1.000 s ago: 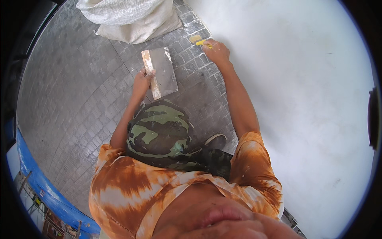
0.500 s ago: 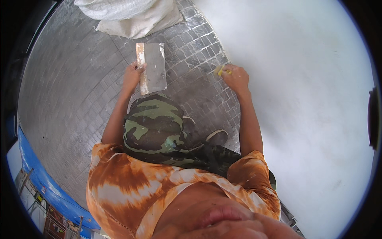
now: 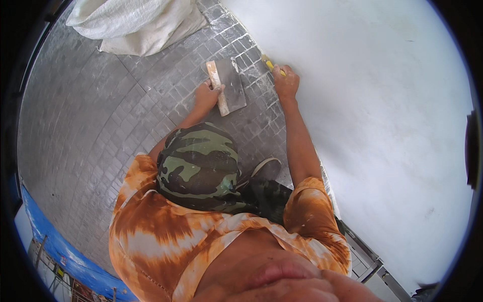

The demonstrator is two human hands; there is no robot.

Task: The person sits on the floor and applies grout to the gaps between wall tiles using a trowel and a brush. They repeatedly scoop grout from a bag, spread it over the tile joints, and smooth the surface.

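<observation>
My left hand (image 3: 206,97) is closed around the wooden edge of a wide plastering blade (image 3: 233,88), its flat grey face turned up and smeared with white. It is held over the stone-patterned floor, beyond my knee. My right hand (image 3: 287,84) grips a small yellow-handled scraper (image 3: 276,68). The tip of this tool points away from me, at the line where the floor meets the white wall (image 3: 372,100). Whether it touches the wall or the floor, I cannot tell.
At the far left a white woven sack (image 3: 138,30) stands on the paved floor (image 3: 85,116). My camouflage-clad knee (image 3: 201,161) and a dark shoe (image 3: 268,168) are between my arms. A blue sheet (image 3: 75,256) runs along the lower left, and a metal frame (image 3: 370,259) lies behind my right side.
The plastering blade has moved right with my left hand and tilted, closer to the wall. My right hand has moved farther away and slightly left with the scraper. The view has shifted.
</observation>
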